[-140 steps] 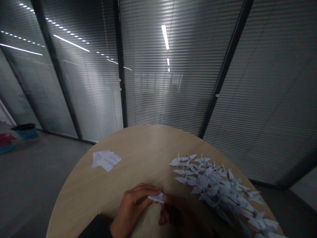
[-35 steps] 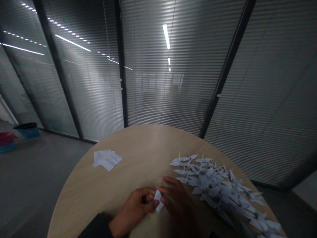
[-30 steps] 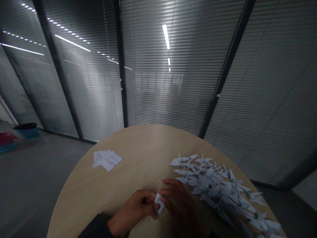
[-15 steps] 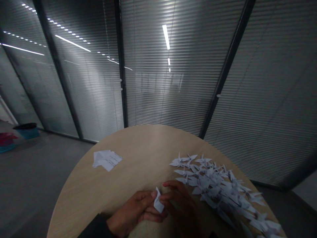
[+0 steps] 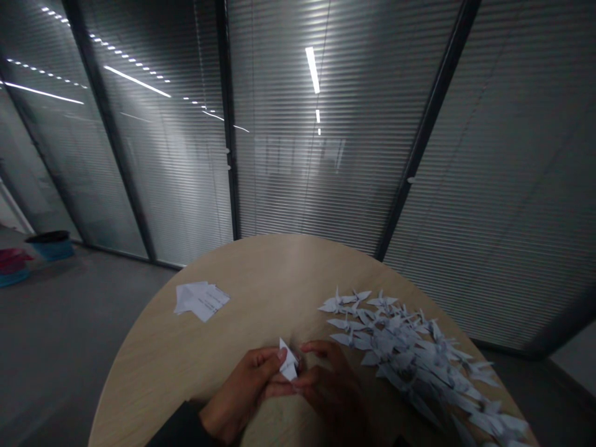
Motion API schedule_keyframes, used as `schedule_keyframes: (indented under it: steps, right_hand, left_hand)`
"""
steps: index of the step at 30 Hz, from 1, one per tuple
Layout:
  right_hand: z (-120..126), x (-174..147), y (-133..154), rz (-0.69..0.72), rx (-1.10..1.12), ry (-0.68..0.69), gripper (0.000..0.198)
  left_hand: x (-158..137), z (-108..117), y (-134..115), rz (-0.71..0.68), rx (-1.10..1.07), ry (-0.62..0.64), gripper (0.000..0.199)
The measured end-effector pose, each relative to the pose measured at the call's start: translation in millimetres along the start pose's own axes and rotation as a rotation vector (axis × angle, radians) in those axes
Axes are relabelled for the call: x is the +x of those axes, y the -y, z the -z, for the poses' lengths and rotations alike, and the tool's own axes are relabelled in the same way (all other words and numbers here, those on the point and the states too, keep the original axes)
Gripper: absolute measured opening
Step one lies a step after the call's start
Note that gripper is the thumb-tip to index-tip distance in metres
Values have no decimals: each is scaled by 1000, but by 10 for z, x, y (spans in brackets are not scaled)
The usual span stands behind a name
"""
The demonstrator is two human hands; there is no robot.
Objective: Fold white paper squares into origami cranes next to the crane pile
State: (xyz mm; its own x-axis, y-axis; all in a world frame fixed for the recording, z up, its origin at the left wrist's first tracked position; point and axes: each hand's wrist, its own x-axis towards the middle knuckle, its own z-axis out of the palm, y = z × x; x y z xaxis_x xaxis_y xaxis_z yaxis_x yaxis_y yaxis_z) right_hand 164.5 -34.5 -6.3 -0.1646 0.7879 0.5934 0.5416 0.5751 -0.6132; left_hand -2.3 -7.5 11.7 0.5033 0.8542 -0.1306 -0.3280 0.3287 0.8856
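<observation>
Head view: one folded white paper (image 5: pixel 287 362) up front at the near side of the counter (image 5: pixel 279 273), between my two hands. Left hand (image 5: pixel 244 386): fingers narrow, thumb pressing the paper from above, other fingers under it. Right hand (image 5: pixel 333 385): fingers curled at the paper's right and lower edges; too dark to tell if they pinch it. Paper cranes (image 5: pixel 400 341): dozens, overlapping, no exact count; they cover the counter's right side, just beside my right hand. Paper slips (image 5: pixel 202 301): a few, fanned far left, exact number unclear, print on the top one. Containers: two on the floor at left, a blue bin (image 5: pixel 53 248) with a black rim and a pink-topped bin (image 5: pixel 12 266); can't see inside either. Glass partition (image 5: pixel 321 186) with blinds behind the counter, dark frames dividing it.
</observation>
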Motion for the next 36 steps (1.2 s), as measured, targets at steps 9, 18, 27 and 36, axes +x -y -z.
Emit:
schedule_keyframes:
  steps: [9, 18, 27, 36]
  right_hand:
    - [-2, 20, 4, -14, -7, 56, 15]
    - [-24, -13, -69, -38, 31, 86, 11]
    - [-95, -13, -27, -104, 125, -47, 15]
    - [-232, -2, -117, -191, 252, 140, 32]
  left_hand:
    - [-18, -54, -61, -64, 38, -8, 42]
    - [1, -72, -58, -84, 105, -59, 42]
    - [7, -18, -83, -166, 273, -206, 32]
    - [-55, -17, 22, -412, 604, -211, 21]
